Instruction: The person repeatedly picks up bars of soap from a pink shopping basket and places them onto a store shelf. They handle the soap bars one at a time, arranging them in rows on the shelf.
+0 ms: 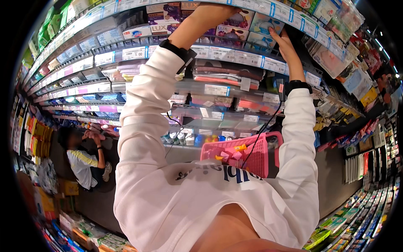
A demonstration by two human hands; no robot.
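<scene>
Both my arms, in white sleeves with black wrist bands, reach up to a high store shelf. My left hand (210, 16) is at the top shelf rail among purple boxes (235, 21); its fingers are hidden behind the rail. My right hand (286, 47) has its fingers stretched against a light blue box (263, 26) on the same shelf and grips nothing. A pink plastic basket (252, 161) with small items in it hangs by my right arm, and a black cable runs down from that wrist.
Rows of shelves with price tags (216, 90) hold folded cloths, boxes and bottles. Packets hang on hooks at the right (336, 54). Another person (84, 161) crouches on the aisle floor at the left. Low shelves of goods line the bottom corners.
</scene>
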